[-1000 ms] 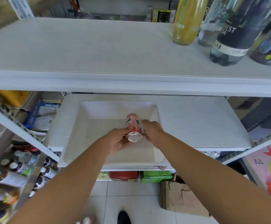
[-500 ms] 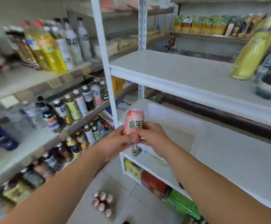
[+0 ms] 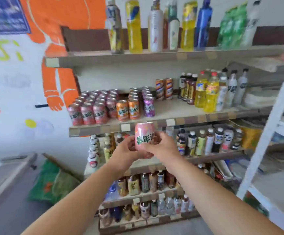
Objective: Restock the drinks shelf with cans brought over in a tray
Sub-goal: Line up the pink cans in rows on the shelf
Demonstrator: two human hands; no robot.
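Observation:
I hold one pink can (image 3: 144,136) with green lettering upright in front of me. My left hand (image 3: 126,150) grips it from the left and my right hand (image 3: 161,147) grips it from the right. The can hangs just below the front edge of the drinks shelf (image 3: 171,122). On that shelf stand rows of matching pink cans (image 3: 90,109) at the left, orange cans (image 3: 128,109) beside them and purple cans (image 3: 148,107) further right. The tray is out of view.
Bare shelf board (image 3: 171,107) lies right of the purple cans, then yellow and white bottles (image 3: 212,92). Tall bottles (image 3: 154,26) fill the top shelf and small bottles (image 3: 209,141) the lower ones. A white metal rack upright (image 3: 270,126) stands at the right.
I have turned left from the white rack and tray to face the drinks shelf. The pink can came out of the tray and is now held upright in both hands.

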